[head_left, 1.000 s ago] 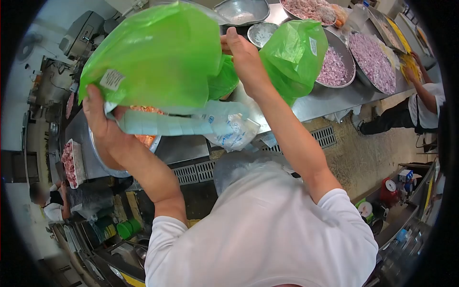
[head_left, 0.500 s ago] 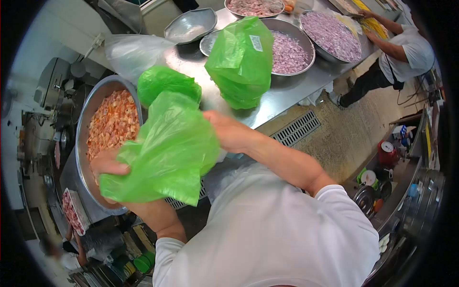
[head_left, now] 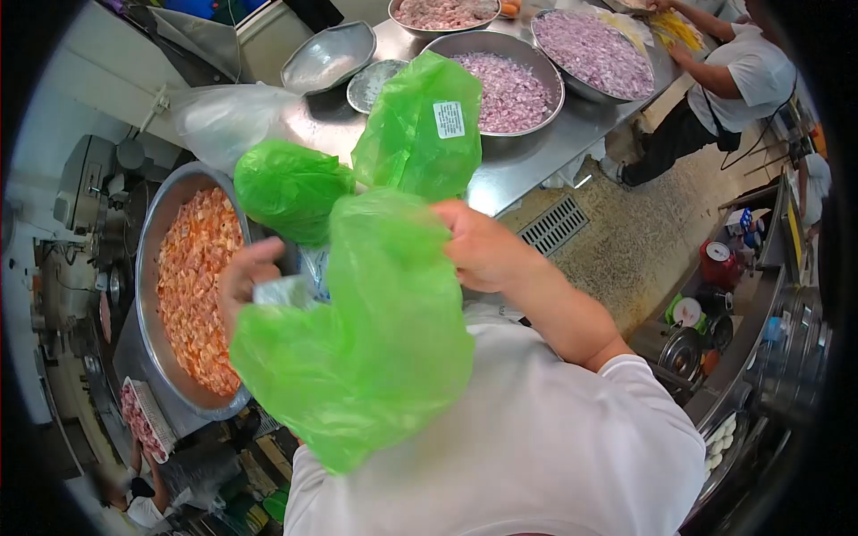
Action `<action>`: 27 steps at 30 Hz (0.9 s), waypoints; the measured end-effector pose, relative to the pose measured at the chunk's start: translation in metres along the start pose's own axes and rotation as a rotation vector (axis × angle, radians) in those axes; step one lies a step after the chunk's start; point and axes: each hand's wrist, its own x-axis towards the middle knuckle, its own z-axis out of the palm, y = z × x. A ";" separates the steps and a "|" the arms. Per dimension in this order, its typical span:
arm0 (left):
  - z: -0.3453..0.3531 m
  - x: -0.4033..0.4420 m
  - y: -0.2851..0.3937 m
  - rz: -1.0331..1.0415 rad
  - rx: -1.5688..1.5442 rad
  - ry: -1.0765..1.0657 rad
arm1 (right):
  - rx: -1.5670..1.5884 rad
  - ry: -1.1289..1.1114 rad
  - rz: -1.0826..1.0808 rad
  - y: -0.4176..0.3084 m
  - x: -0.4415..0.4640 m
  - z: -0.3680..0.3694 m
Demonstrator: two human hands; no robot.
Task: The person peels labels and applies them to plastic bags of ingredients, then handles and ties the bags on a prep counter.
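Observation:
A loose green plastic bag (head_left: 366, 348) hangs in front of my chest. My right hand (head_left: 478, 246) is closed on its upper right edge. On the other side my left hand (head_left: 250, 277) is raised beside the bag, slightly blurred, fingers partly curled, with a pale translucent plastic piece close to it; whether it grips anything is unclear. Beyond my hands lies a bunched green bag (head_left: 290, 188), and a second one with a white label (head_left: 420, 129) stands before a bowl of chopped purple onion (head_left: 505, 94). A big metal basin (head_left: 192, 295) of orange-coated meat chunks is at the left.
Clear plastic (head_left: 223, 121) lies on the steel table (head_left: 509, 179). Beyond are a metal scoop-like pan (head_left: 329, 58), a small bowl (head_left: 371, 85) and more onion (head_left: 594, 54). A co-worker (head_left: 746, 71) handles yellow strips at right; another person (head_left: 147, 500) touches a white basket (head_left: 147, 420).
The large green bag has come down from over the table to my chest, and its shape has changed. My right hand has lowered with it. The view has turned, showing the meat basin.

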 end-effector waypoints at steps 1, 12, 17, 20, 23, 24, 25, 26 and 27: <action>0.009 0.003 -0.006 -0.040 0.022 0.037 | -0.143 0.002 -0.026 -0.015 -0.008 0.004; 0.078 0.029 -0.044 -0.190 -0.144 0.005 | 0.461 -0.262 -0.103 -0.003 -0.014 0.036; 0.090 0.032 -0.049 -0.217 -0.210 -0.010 | -0.497 -0.089 -0.264 -0.003 -0.016 0.025; 0.095 0.032 -0.052 -0.226 -0.242 -0.011 | -0.322 0.015 -0.268 -0.024 -0.031 0.005; 0.099 0.032 -0.054 -0.233 -0.286 -0.014 | -0.173 0.087 -0.306 -0.048 -0.039 -0.014; 0.100 0.033 -0.054 -0.236 -0.301 -0.014 | -0.084 0.057 -0.342 -0.054 -0.040 -0.026; 0.102 0.033 -0.054 -0.237 -0.313 -0.017 | 0.022 0.048 -0.369 -0.055 -0.041 -0.030; 0.103 0.033 -0.054 -0.238 -0.328 -0.020 | 0.127 0.035 -0.397 -0.057 -0.042 -0.032; 0.104 0.033 -0.054 -0.239 -0.341 -0.024 | 0.248 0.044 -0.413 -0.059 -0.045 -0.028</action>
